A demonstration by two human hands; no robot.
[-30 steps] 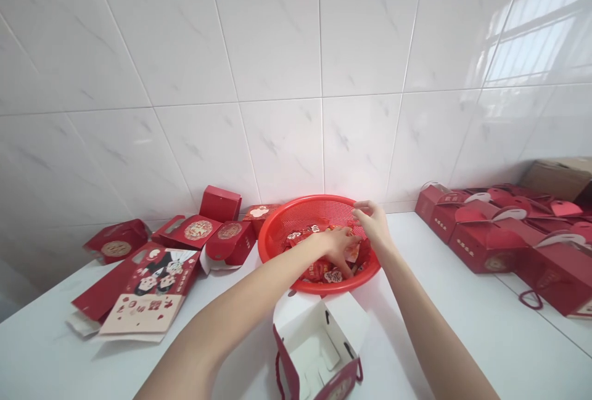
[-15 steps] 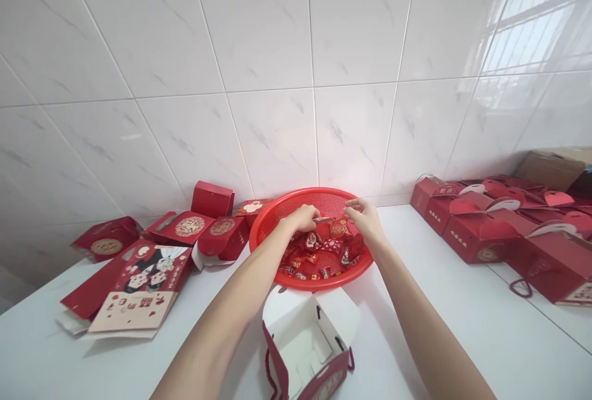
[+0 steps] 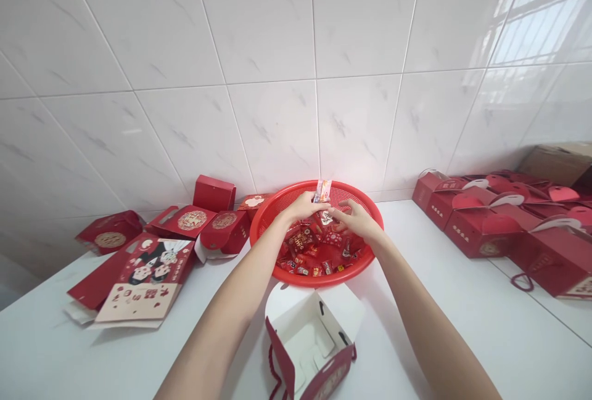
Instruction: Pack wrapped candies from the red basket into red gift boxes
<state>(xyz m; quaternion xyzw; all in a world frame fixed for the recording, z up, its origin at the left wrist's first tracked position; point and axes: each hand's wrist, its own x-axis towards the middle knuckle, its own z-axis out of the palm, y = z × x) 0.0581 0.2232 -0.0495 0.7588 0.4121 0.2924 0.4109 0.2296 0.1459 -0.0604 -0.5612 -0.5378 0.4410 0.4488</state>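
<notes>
A red plastic basket (image 3: 264, 269) with red-wrapped sweets (image 3: 300, 240) in it stands against the tiled wall. Over it, my left hand (image 3: 303, 206) grips small pink and white packets (image 3: 324, 190), which stick up from its fingers. My right hand (image 3: 354, 218) is close beside, its fingertips near a red and white packet (image 3: 326, 217) between the hands; its fingers are bent and apart. Below the basket, an open-topped box (image 3: 308, 344), white inside and dark red outside, sits with its flaps spread and no sweets visible inside.
Red boxes (image 3: 224, 230) and flat printed cartons (image 3: 143, 280) lie at the left on the white table (image 3: 194, 307). Rows of closed red boxes with handles (image 3: 483, 227) stand at the right, with a brown cardboard box (image 3: 552, 163) behind them.
My left hand has lifted pink and white packets upright above the basket. The right hand has moved left and down, closer to the left hand. The view has shifted slightly.
</notes>
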